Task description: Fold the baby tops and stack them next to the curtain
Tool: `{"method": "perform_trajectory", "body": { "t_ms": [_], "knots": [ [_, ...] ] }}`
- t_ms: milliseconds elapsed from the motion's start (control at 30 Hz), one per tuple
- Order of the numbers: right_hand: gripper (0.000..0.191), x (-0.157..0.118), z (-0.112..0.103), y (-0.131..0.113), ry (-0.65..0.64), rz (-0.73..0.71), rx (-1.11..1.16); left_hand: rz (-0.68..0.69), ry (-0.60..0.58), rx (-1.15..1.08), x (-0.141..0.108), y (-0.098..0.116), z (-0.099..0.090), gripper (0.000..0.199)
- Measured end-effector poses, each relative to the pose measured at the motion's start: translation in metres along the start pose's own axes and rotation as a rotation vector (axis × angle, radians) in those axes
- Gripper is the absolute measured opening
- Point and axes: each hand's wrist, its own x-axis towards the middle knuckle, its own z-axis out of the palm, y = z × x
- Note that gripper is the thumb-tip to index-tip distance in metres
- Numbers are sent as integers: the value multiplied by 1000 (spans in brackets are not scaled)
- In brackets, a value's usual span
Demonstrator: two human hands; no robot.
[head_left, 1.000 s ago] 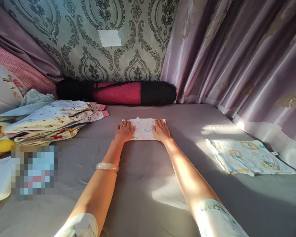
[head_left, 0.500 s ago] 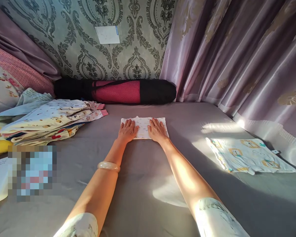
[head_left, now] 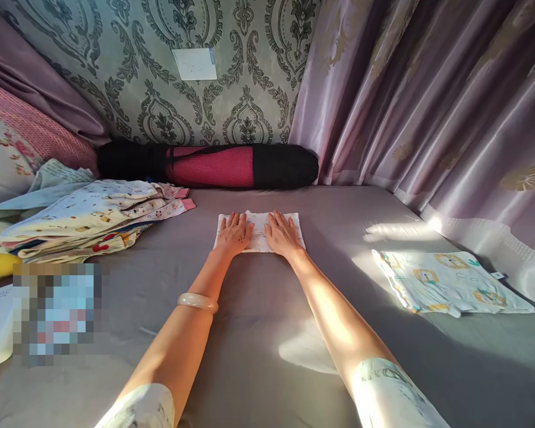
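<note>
A folded white printed cloth (head_left: pixel 258 229), perhaps a garment, lies flat on the grey bed sheet (head_left: pixel 249 333) in the middle of the head view. My left hand (head_left: pixel 234 233) rests palm down on its left part, fingers stretched forward. On the right part lies my right hand (head_left: pixel 283 233), also flat with its fingers extended. Neither hand grips the cloth. A strip of it shows between my hands; the areas under my palms are hidden. A pale bangle (head_left: pixel 198 302) circles my left forearm.
At the left is a pile of printed clothes (head_left: pixel 93 205). A folded white garment with lion prints (head_left: pixel 450 282) lies at the right, near the purple curtain (head_left: pixel 428 119). A black and pink rolled bag (head_left: pixel 209 165) lies along the wall. A blurred object (head_left: pixel 65 312) is at lower left.
My hands have shifted very slightly on the cloth, the left a touch to the right and the right a touch to the left. The cloth stays in place.
</note>
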Motion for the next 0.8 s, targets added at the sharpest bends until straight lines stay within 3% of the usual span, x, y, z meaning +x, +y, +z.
{"method": "perform_trajectory", "body": {
  "t_ms": [100, 267, 367, 600, 800],
  "knots": [
    [53, 1, 1, -4, 34, -32, 3, 56, 47, 17, 0, 11, 5, 59],
    [52, 1, 10, -3, -28, -42, 6, 85, -74, 10, 0, 19, 19, 58],
    [53, 1, 14, -2, -38, -41, -3, 88, -73, -18, 0, 18, 22, 60],
    [53, 1, 14, -2, -39, -42, -23, 90, -63, -66, -2, 19, 17, 58],
    [51, 10, -2, -12, -132, -16, -2, 71, -52, -150, -5, 15, 3, 50]
  ]
}}
